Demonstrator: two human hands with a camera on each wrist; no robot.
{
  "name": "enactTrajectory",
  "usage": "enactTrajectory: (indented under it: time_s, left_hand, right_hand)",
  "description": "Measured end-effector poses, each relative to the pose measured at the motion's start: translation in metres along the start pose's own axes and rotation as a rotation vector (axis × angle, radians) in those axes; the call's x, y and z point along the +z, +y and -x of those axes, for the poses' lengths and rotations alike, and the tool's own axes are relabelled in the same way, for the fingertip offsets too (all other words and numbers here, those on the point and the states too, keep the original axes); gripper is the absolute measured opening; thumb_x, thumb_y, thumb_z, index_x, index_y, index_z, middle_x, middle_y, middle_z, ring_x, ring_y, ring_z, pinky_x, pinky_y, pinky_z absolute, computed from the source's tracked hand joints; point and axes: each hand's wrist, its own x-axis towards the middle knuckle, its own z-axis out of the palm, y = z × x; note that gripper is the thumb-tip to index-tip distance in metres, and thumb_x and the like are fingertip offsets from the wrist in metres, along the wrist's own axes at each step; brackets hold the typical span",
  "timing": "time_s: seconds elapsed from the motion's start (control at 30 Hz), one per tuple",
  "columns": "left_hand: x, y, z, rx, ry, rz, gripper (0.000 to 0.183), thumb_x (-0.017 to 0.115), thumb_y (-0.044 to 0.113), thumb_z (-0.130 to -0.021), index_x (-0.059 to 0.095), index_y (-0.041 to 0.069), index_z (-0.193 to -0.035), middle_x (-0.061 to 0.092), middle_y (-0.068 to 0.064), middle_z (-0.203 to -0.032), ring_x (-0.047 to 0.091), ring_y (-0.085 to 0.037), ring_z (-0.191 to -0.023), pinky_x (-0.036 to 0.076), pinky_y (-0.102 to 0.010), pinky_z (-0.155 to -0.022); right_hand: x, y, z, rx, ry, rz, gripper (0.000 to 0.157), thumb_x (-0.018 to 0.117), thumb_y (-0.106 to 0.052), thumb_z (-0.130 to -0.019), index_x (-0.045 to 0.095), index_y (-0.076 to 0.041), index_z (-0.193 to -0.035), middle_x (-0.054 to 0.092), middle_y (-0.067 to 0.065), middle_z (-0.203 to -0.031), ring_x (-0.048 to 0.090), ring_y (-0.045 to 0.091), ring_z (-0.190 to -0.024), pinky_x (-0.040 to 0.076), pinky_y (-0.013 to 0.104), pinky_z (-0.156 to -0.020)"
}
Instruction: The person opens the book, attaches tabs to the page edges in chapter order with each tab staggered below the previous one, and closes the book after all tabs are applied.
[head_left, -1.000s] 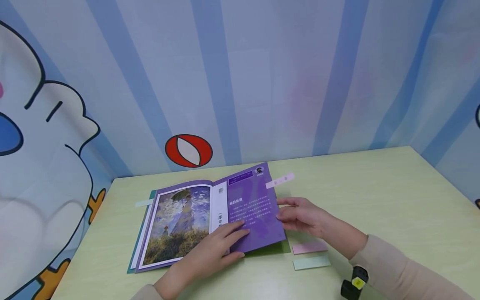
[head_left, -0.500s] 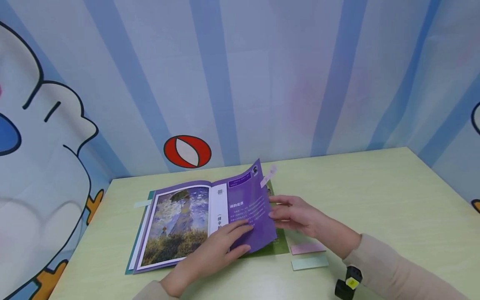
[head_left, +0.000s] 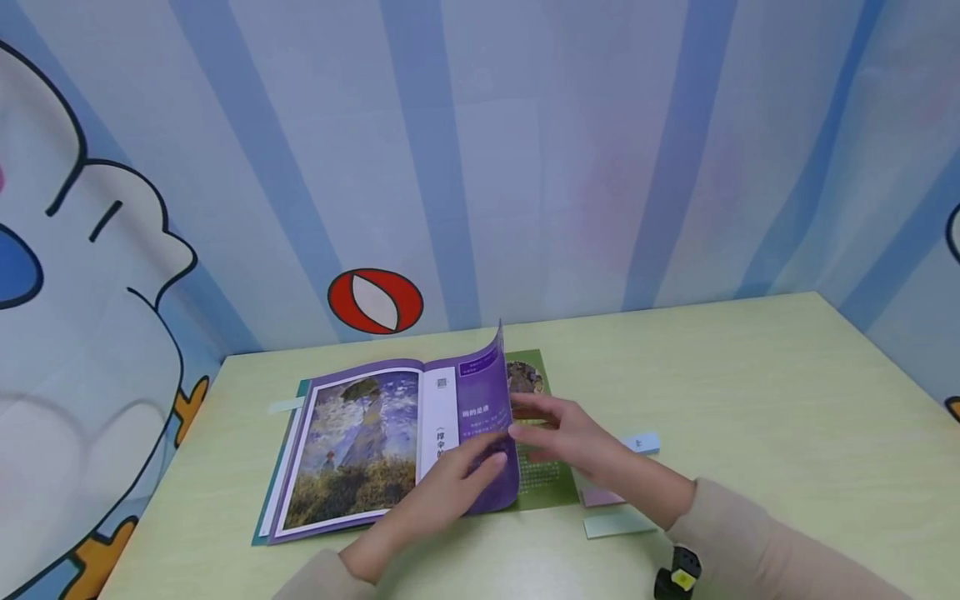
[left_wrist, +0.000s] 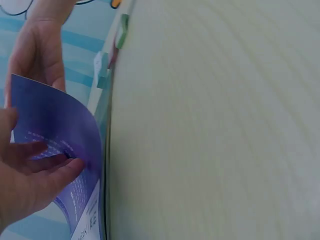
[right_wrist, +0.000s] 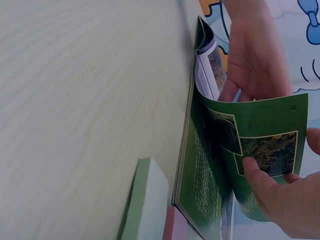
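An open book (head_left: 352, 450) lies on the table, a painting of a figure with a parasol on its left side. Its purple page (head_left: 483, 475) stands lifted and curved, baring a green page (head_left: 543, 483) beneath. My right hand (head_left: 566, 437) holds the lifted page at its outer edge; in the right wrist view its fingers lie against the page's green picture side (right_wrist: 270, 155). On the purple side, my left hand (head_left: 450, 483) touches the page with relaxed fingers, also seen in the left wrist view, where the hand (left_wrist: 35, 180) is partly cut off.
Beside the book's lower right lie a pink sticky-note pad (head_left: 602, 497), a green one (head_left: 618, 523) and a blue one (head_left: 641, 442), partly behind my right forearm. A pale tab (head_left: 287, 405) sticks out at the book's left. A striped curtain (head_left: 510, 167) hangs behind the table.
The right hand has moved left, bending the purple page further over and uncovering more of the green page. The blue pad has come into sight. My left hand stays on the page.
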Motion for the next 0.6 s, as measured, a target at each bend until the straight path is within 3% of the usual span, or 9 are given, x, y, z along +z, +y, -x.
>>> enactTrajectory:
  time_s: [0.13,0.27,0.4,0.6]
  left_hand:
    - [-0.002,0.005,-0.003,-0.105,0.034,0.343,0.056,0.031,0.040,-0.102,0.032,0.003,-0.144,0.038,-0.022,-0.141,0.040,-0.036,-0.127,0.042,-0.043,-0.096]
    - [-0.003,0.009,-0.005,-0.154,0.073,0.540,0.058,0.036,0.039,-0.101,0.028,0.002,-0.144,0.037,-0.023,-0.141,0.044,-0.035,-0.124,0.047,-0.039,-0.091]
    - [-0.004,0.012,-0.006,-0.160,0.134,0.639,0.053,0.041,0.028,-0.101,0.027,0.000,-0.144,0.038,-0.025,-0.138,0.048,-0.033,-0.121,0.048,-0.038,-0.090]
    - [-0.004,0.014,-0.002,-0.195,0.205,0.634,0.054,0.047,0.022,-0.098,0.027,-0.001,-0.143,0.047,-0.026,-0.127,0.059,-0.019,-0.099,0.051,-0.032,-0.081]
  right_hand:
    - [0.007,0.001,0.000,-0.032,0.010,0.072,0.061,0.064,-0.024,-0.089,0.038,-0.005,-0.141,0.042,0.021,-0.138,0.053,0.034,-0.113,0.050,0.041,-0.084]
    - [0.013,0.003,-0.001,-0.082,0.019,0.161,0.060,0.065,-0.026,-0.088,0.041,-0.006,-0.140,0.041,0.018,-0.140,0.053,0.034,-0.114,0.051,0.039,-0.085]
    - [0.019,0.007,-0.003,-0.128,0.032,0.241,0.059,0.067,-0.027,-0.087,0.045,-0.008,-0.138,0.042,0.015,-0.140,0.053,0.033,-0.113,0.051,0.038,-0.083]
    - [0.028,0.011,-0.004,-0.237,0.028,0.355,0.060,0.068,-0.027,-0.086,0.046,-0.005,-0.137,0.044,0.019,-0.137,0.054,0.035,-0.109,0.052,0.034,-0.078]
